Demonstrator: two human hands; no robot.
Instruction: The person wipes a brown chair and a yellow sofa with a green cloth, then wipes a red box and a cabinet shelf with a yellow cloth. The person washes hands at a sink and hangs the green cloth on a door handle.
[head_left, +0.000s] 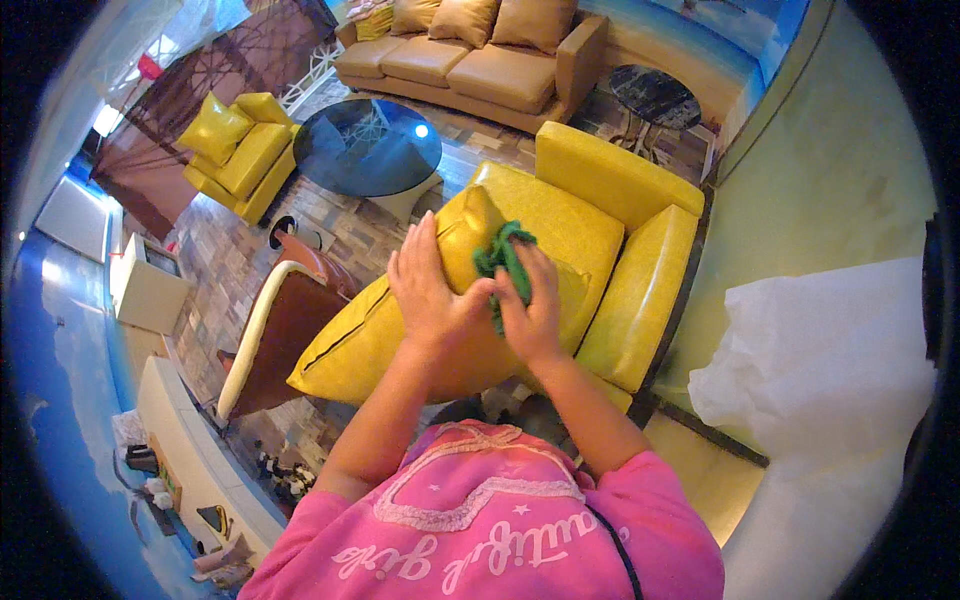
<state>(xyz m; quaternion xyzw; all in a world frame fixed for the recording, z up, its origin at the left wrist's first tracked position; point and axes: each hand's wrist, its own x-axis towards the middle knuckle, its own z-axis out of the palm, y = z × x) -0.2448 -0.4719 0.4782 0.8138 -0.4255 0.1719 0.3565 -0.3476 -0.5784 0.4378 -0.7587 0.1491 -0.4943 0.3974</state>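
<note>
A yellow cushion (352, 356) with a dark zip along one edge is tilted in front of me, against a yellow armchair (637, 307). My left hand (431, 292) grips the cushion near its zipped edge, fingers spread over the yellow cover. In my right hand (534, 311) is a bunched green cloth (504, 251), pressed on the cushion's face close to my left thumb. Part of the cloth is hidden under the right fingers. The cushion's lower edge is partly covered by my forearms.
Ahead stand a round dark glass coffee table (367, 146), a tan sofa (465, 67) and a marble-topped side table (654, 97). A second yellow armchair (251, 161) is at the left, with a brown chair (289, 322) nearer me. White sheeting (817, 360) hangs at the right.
</note>
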